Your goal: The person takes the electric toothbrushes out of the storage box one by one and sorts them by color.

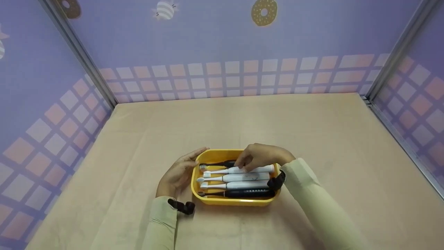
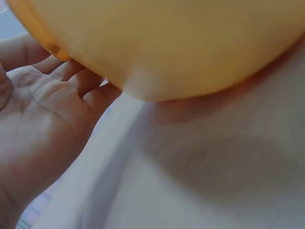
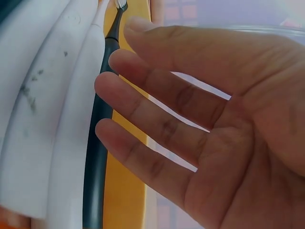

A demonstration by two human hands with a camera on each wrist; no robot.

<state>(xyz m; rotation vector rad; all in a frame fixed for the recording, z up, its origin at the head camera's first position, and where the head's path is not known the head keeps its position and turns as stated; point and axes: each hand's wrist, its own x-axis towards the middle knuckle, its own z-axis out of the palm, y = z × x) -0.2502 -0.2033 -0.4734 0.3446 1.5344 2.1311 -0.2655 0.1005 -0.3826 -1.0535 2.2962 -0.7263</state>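
A yellow plastic tray (image 1: pixel 236 202) holds several electric toothbrushes side by side, heads toward the left. Three white toothbrushes (image 1: pixel 244 177) lie between a front black toothbrush (image 1: pixel 242 193) and a back black toothbrush (image 3: pixel 95 157). My left hand (image 1: pixel 177 173) grips the tray's left end, thumb at the rim and the other fingers against the outer wall (image 2: pixel 181 47). Over the back of the tray, my right hand (image 1: pixel 265 154) reaches in with spread, slightly bent fingers. Its fingertips (image 3: pixel 107 86) overlap the back black toothbrush in the right wrist view, holding nothing.
Under the tray is a beige cloth-covered table (image 1: pixel 242 121). Purple panels with a checked band (image 1: pixel 222 78) close it in at the back and sides, with metal posts (image 1: pixel 392 52) at the corners. Dark wrist straps (image 1: pixel 185 207) sit over pale sleeves.
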